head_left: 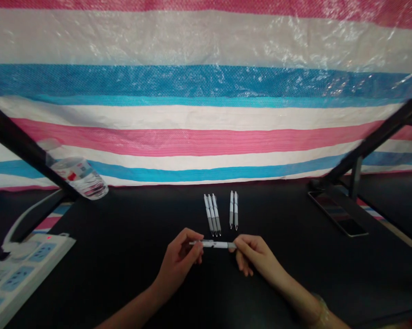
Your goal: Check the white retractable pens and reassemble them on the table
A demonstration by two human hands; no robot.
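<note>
My left hand (178, 260) and my right hand (254, 256) hold a white-and-grey retractable pen (214, 245) level between them above the black table (281, 283). The left fingers pinch it near its tip end, and the right fingers grip the opposite end. Just beyond my hands, several matching pens lie side by side with their tips toward me: a group of three (212, 214) and a pair (234, 210). The pens in each group lie close together, with a small gap between the groups.
A white power strip (21, 274) lies at the near left. A tilted plastic water bottle (77, 176) sits at the far left, by a black diagonal frame bar (24, 148). A phone (338, 214) lies at the far right. A striped tarpaulin (206, 114) hangs behind the table.
</note>
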